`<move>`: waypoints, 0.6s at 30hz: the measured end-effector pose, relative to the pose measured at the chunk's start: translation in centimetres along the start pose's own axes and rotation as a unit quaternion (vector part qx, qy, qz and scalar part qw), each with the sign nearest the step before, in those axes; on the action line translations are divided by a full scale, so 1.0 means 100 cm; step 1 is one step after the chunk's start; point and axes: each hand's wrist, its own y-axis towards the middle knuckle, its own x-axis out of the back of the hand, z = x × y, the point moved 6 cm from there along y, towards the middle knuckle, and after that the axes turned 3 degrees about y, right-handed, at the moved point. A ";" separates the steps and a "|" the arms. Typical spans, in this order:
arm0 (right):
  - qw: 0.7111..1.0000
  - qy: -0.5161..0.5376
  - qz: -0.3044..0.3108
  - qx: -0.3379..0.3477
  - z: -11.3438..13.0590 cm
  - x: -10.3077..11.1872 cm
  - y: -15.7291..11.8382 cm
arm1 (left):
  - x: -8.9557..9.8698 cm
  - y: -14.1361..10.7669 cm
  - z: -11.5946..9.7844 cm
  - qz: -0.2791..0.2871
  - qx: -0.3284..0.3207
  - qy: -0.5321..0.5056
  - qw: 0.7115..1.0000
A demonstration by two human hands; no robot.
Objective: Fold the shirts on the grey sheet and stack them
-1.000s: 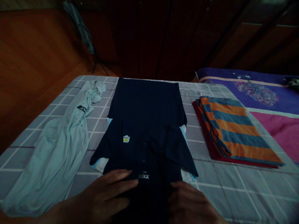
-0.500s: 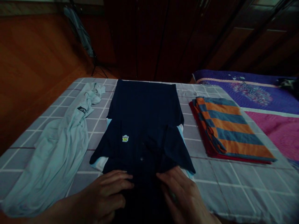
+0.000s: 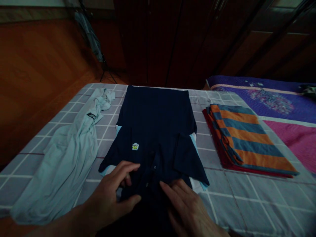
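Note:
A dark navy polo shirt [image 3: 158,112] with a tennis badge lies spread front up on the bed, its collar end towards me and its hem away. Light blue and white trim shows at both short sleeves. My left hand [image 3: 116,187] hovers over the shirt's left front below the badge, open, with thumb and forefinger apart. On the shirt beside the buttoned placket rests my right hand [image 3: 187,204], its forefinger stretched out and the other fingers bent. Nothing shows between its fingers; its thumb is mostly in shadow. The collar is lost in the dark.
A crumpled pale grey-green garment [image 3: 71,154] lies along the left. To the right, a folded orange and blue striped garment [image 3: 251,135] is stacked on a red cloth [image 3: 219,154]. Beyond the checked bedsheet [image 3: 232,200] are a purple and pink cover [image 3: 269,95] and dark wardrobe doors [image 3: 160,42].
My left hand has lifted and moved forward, its thumb and forefinger spreading. My right hand has shifted slightly towards the placket, which now stands up a little. The whole view has shifted slightly.

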 end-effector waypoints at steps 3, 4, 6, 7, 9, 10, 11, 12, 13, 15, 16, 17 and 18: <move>0.999 0.014 -0.007 -0.033 0.000 -0.003 0.007 | -0.014 0.010 -0.003 0.013 -0.008 0.049 0.999; 0.999 0.018 -0.010 -0.042 0.000 -0.003 0.009 | -0.015 0.013 -0.006 0.008 -0.024 0.058 0.998; 0.998 0.021 -0.020 -0.054 0.000 0.000 0.010 | -0.010 0.017 -0.013 -0.025 -0.059 0.057 0.996; 0.998 0.019 -0.023 -0.053 0.000 0.001 0.009 | -0.004 0.018 -0.017 -0.049 -0.077 0.050 0.995; 0.999 0.006 -0.017 -0.046 -0.001 0.003 0.007 | 0.010 0.016 -0.023 -0.092 -0.103 0.032 0.990; 0.999 -0.003 -0.007 -0.038 -0.001 0.002 0.006 | 0.017 0.014 -0.026 -0.101 -0.115 0.026 0.988; 1.000 -0.010 0.006 -0.028 -0.001 0.001 0.006 | 0.021 0.012 -0.029 -0.099 -0.127 0.023 0.987; 0.999 -0.016 0.019 -0.021 -0.001 -0.001 0.005 | 0.023 0.009 -0.032 -0.090 -0.138 0.023 0.986; 0.999 -0.020 0.032 -0.017 -0.002 -0.003 0.006 | 0.024 0.007 -0.035 -0.077 -0.149 0.022 0.986; 0.998 -0.020 0.052 -0.009 -0.001 -0.008 0.006 | 0.022 0.003 -0.039 -0.050 -0.167 0.020 0.985; 0.998 -0.020 0.055 -0.004 -0.001 -0.009 0.007 | 0.019 0.002 -0.040 -0.039 -0.173 0.019 0.984; 0.998 -0.022 0.055 0.000 0.000 -0.010 0.008 | 0.016 0.001 -0.041 -0.031 -0.177 0.019 0.984; 0.998 -0.024 0.053 0.005 0.001 -0.010 0.009 | 0.011 0.001 -0.040 -0.023 -0.174 0.026 0.984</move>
